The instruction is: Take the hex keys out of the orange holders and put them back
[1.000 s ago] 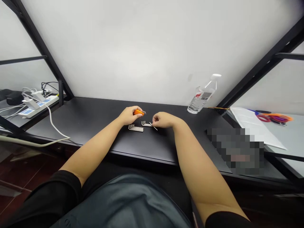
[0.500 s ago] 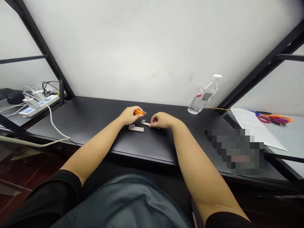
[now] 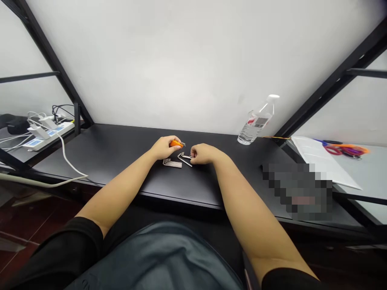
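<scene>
My left hand (image 3: 163, 148) is closed around an orange holder (image 3: 175, 143), with a bit of metal jutting from its right end. To the right, my right hand (image 3: 203, 154) has its fingers pinched at the long ends of a few silver hex keys (image 3: 186, 156) on the desk. One hex key (image 3: 185, 161) lies askew just in front of these, its long end close to my right fingertips. Nearer to me, a neat row of several hex keys (image 3: 173, 163) rests with the bent ends to the left. My fingers partly hide the holder and the pinched keys.
A tilted-looking water bottle (image 3: 256, 121) stands at the back right of the black desk (image 3: 121, 149). Right of it are a white sheet (image 3: 323, 161) and coloured scissors (image 3: 344, 150). A power strip (image 3: 50, 135) with a white cable (image 3: 68, 159) is at the left.
One hex key has come apart from the group by my right hand and now lies at an angle in front of it. My left hand still holds the orange holder.
</scene>
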Tool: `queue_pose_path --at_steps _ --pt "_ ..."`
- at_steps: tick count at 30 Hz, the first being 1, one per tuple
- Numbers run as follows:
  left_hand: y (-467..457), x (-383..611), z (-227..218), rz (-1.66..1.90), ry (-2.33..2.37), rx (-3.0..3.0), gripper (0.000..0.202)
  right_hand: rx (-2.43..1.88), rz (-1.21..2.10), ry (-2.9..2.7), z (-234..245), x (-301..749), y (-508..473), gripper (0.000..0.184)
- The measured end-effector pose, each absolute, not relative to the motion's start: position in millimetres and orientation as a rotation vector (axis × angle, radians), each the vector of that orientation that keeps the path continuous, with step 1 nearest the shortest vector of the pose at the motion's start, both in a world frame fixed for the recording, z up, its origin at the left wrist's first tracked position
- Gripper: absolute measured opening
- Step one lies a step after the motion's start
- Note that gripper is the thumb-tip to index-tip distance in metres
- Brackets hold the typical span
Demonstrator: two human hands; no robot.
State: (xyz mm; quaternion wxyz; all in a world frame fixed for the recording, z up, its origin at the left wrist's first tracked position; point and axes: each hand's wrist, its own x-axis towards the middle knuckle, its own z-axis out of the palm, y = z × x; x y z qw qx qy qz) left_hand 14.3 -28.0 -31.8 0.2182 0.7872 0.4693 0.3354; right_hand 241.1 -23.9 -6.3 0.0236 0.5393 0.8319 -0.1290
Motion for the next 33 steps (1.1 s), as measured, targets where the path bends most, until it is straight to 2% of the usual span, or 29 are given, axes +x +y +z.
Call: queue_pose_path --at_steps 9,16,18,23,25,33 --pt "-26.0 13.5 -33.4 0.936 1.297 2.208 0.023 1.648 -0.351 2.65 -4.8 242.3 -26.1 0.01" --pt "-25.7 13.2 -34.0 0.966 1.29 2.221 0.023 1.687 -0.301 2.866 -7.2 243.5 -23.8 0.01" --pt "-23.5 11.4 -34.7 0.992 1.301 2.194 0.023 1.696 -0.381 3.032 -8.0 244.0 -21.7 0.008" --pt "-12.1 1.3 -38.6 1.138 1.383 2.053 0.025 1.607 -0.991 3.304 -12.2 238.7 -21.7 0.015" --pt "-8.4 -1.7 -40.1 1.173 1.41 2.026 0.025 1.527 -1.112 3.305 -14.0 235.1 -24.5 0.019" --pt "-11.6 1.4 -39.0 1.127 1.358 2.025 0.023 1.366 -0.956 3.304 -14.0 235.2 -29.8 0.024"
